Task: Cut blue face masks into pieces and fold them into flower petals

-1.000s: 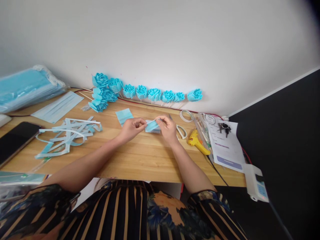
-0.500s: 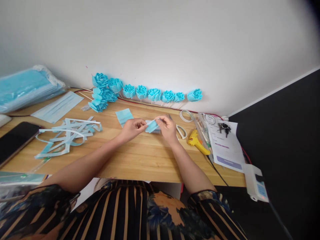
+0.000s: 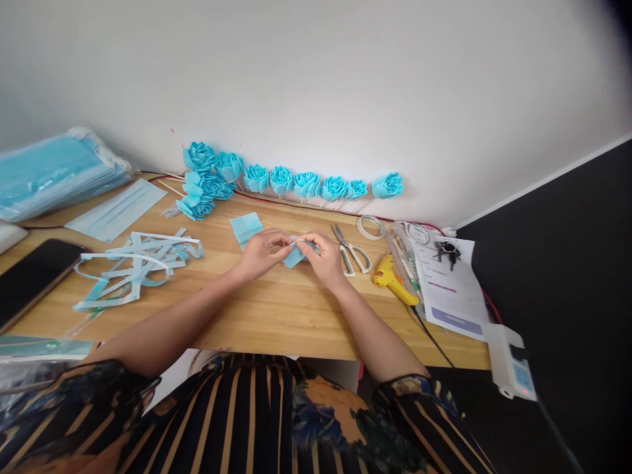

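Both hands meet over the middle of the wooden table. My left hand pinches the upper edge of a small light-blue fabric piece. On the other side my right hand pinches the same edge, thumb and fingertips close to the left ones. The piece hangs down below the fingertips, and part of it is hidden by the fingers. Behind my left hand lies a flat blue fabric square. Scissors with white handles rest just right of my right hand.
Several blue fabric flowers on sticks line the wall. Left are a heap of cut strips, a phone, a flat mask and a bag of masks. Right are a tape roll, yellow glue gun, papers and keys.
My fingertips have drawn closer together on the fabric piece, which now hangs lower beneath them. My right hand has shifted left, so the scissors show more fully.
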`<state>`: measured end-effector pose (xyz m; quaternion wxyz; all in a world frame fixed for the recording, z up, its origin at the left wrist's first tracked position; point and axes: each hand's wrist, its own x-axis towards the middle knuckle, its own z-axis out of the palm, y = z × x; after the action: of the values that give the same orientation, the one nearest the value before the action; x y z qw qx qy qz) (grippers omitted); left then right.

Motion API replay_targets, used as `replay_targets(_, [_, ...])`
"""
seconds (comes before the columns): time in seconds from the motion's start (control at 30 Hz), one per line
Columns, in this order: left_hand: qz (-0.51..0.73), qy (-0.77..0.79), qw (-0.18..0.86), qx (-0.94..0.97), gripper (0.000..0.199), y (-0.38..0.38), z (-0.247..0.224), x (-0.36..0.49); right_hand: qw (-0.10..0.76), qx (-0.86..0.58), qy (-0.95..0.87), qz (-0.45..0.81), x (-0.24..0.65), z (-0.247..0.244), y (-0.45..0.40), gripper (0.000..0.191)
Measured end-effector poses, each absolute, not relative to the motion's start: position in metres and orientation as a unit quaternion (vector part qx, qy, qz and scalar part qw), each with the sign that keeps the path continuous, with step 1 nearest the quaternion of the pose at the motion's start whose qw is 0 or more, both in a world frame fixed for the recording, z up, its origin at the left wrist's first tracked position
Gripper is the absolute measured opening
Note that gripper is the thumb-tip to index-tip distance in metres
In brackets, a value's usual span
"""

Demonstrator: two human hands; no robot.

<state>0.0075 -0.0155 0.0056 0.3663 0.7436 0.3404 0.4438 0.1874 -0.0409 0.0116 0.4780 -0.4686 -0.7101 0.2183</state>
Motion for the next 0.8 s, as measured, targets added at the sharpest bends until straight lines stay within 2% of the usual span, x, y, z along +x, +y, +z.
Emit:
replay_targets(0.1, [0.46,0.339,0.392,0.721,0.018,-0.014,0.005,0.007,0.478,-0.476,-0.695,0.249,0.188,0.009,-0.04,0.015])
replay_targets(0.23, [0.478,0.341,0.468,0.66,0.018,-0.01,0.006,0.005,0.478,-0.458,-0.643,0.386,0.188,0.002,-0.037,0.045])
replay_targets(0.33, [0.485,0.345,0.501,0.628,0.017,-0.008,0.006,0.005,0.473,-0.453,-0.628,0.419,0.187,0.0,-0.036,0.047])
replay_targets(0.57, [0.45,0.408,0.579,0.544,0.028,-0.01,0.009,0.003,0.434,-0.525,-0.687,0.254,0.192,0.011,-0.035,0.037])
replay_targets(0.8, [0.454,0.364,0.654,0.483,0.044,-0.008,0.005,0.004,0.423,-0.522,-0.71,0.209,0.19,0.002,-0.033,0.041])
